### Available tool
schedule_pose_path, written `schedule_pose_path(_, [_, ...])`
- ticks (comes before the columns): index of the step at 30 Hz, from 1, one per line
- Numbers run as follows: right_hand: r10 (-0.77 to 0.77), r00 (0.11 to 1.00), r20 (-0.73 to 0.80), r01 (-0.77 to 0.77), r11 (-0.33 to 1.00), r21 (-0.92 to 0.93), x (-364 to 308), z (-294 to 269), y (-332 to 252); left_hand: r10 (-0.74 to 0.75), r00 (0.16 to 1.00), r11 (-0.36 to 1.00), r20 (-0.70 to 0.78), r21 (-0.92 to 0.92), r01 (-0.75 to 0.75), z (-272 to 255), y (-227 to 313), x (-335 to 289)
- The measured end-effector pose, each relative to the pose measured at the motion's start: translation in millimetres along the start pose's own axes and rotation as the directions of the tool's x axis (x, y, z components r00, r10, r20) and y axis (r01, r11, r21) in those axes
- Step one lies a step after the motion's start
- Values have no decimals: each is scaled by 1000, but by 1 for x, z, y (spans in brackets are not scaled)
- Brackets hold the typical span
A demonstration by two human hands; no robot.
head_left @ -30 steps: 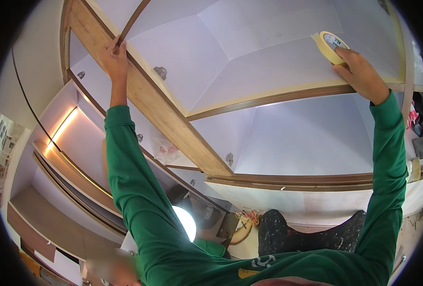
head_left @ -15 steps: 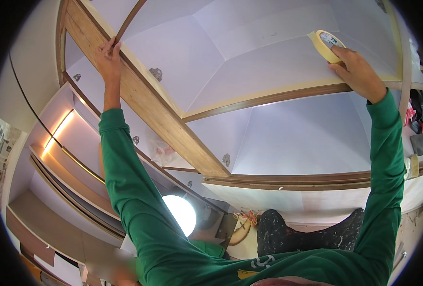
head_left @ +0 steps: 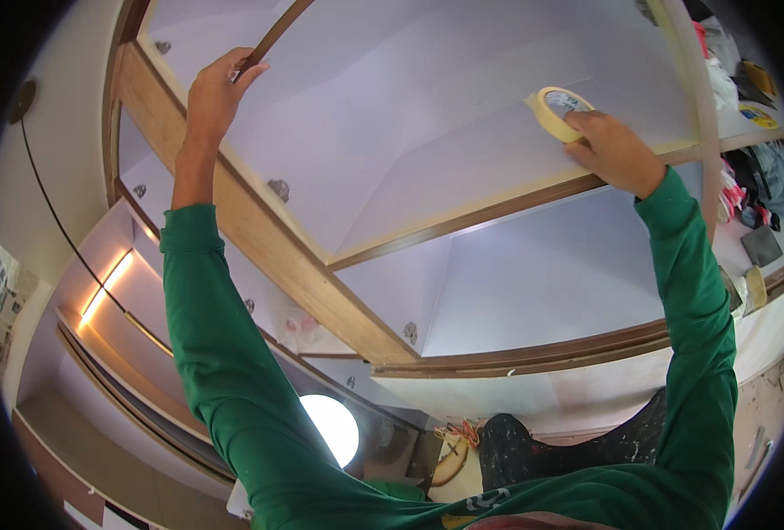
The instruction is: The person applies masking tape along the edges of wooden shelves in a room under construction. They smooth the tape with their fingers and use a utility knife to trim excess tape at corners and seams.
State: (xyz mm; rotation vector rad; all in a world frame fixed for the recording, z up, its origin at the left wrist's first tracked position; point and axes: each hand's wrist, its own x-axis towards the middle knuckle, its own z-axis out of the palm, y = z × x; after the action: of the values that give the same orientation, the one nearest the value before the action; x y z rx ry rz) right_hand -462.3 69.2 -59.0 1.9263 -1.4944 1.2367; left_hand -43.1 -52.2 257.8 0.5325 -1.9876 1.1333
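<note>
Up at the upper left, my left hand is closed around a dark brown wooden edge strip, thumb on one side and fingers on the other. My right hand, at the upper right, grips a roll of pale yellow masking tape between thumb and fingers. A short loose end of tape sticks out from the roll's far left side. Behind the roll is a pale cabinet compartment, with yellowish tape along its brown front edge.
A broad light-wood board slants across the cabinet. A lit round lamp glows below my left arm. A hanging rod is at left. Bags and clothing lie on the right-hand shelves. Orange cords are near my legs.
My left hand has moved up and right along the brown strip. My right hand and the tape roll have shifted left and slightly down in the picture, and the whole view has swung somewhat.
</note>
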Motion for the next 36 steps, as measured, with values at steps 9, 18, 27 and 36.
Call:
schedule_pose_path(9, [11, 998, -65, -8, 999, 36, 0, 11, 7, 51, 997, 996, 58, -77, -47, 14, 108, 82])
schedule_pose_path(18, [130, 991, 27, -130, 992, -1, 4, 14, 2, 246, 952, 944, -181, -180, -277, 45, 188, 157])
schedule_pose_path(27, [140, 990, 34, -141, 989, 33, 4, 14, 1, 194, 941, 931, -279, -251, -266, 50, 301, 223])
schedule_pose_path(36, [122, 992, 30, -123, 992, 28, 2, 5, 6, 279, 915, 887, -291, -286, -362, 50, 260, 208])
